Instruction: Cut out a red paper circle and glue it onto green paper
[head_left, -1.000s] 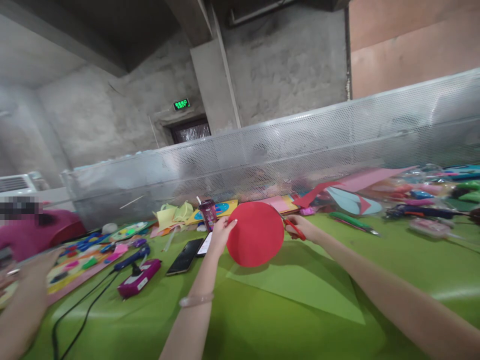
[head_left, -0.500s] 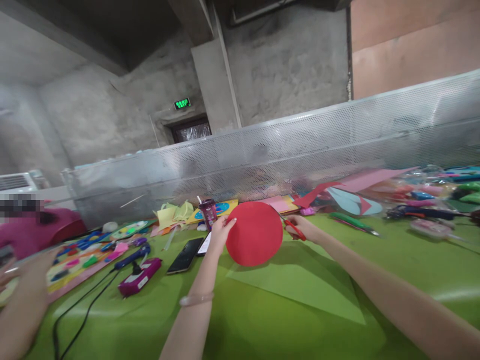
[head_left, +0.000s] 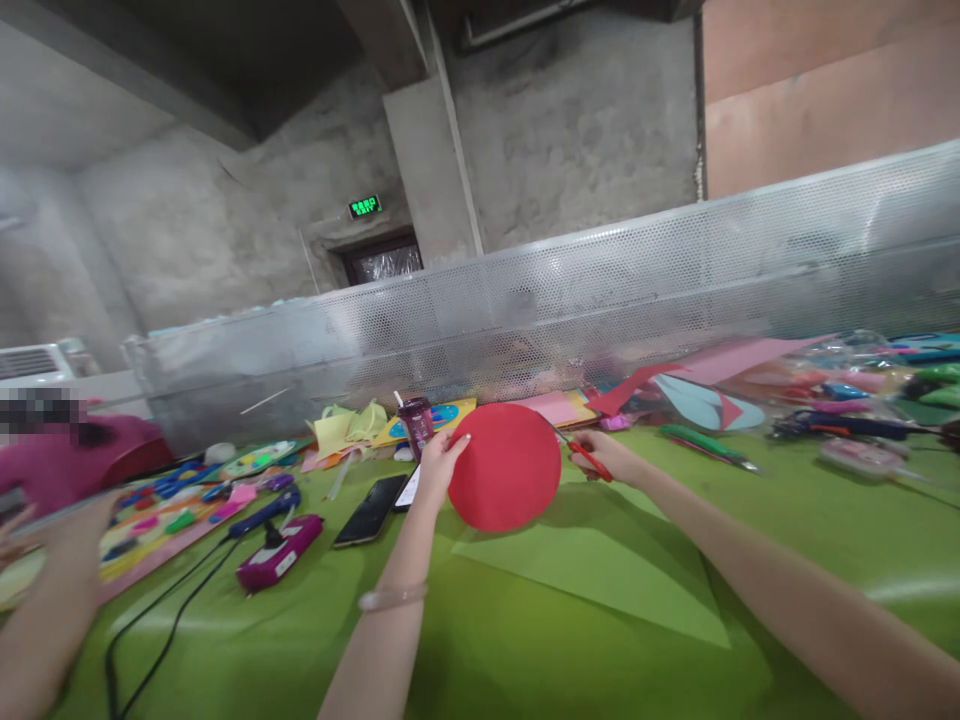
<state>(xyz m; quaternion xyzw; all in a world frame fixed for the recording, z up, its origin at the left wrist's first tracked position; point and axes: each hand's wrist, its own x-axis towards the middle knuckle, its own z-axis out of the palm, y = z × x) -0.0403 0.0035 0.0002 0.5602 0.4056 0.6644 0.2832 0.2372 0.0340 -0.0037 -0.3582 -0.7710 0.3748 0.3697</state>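
Note:
My left hand (head_left: pixel 441 468) pinches the left edge of a round piece of red paper (head_left: pixel 506 470), held up above the table with its face toward me. Around the handles of red-handled scissors (head_left: pixel 591 459) the fingers of my right hand (head_left: pixel 609 456) are closed. The scissor blades point up and left at the paper's right edge; whether they touch it I cannot tell. Below the red paper lies a light green sheet (head_left: pixel 622 570) on the green table.
Left of my arm are a black phone (head_left: pixel 370 511) and a purple power strip (head_left: pixel 280 554) with cords. Behind stands a purple cup (head_left: pixel 417 426) with a straw. A green utility knife (head_left: pixel 705 447) lies at right. A co-worker's arm (head_left: pixel 64 590) reaches in at far left.
The red paper has shifted slightly left, away from the scissors. My right hand stays nearly in place. The co-worker's arm at far left has moved a little.

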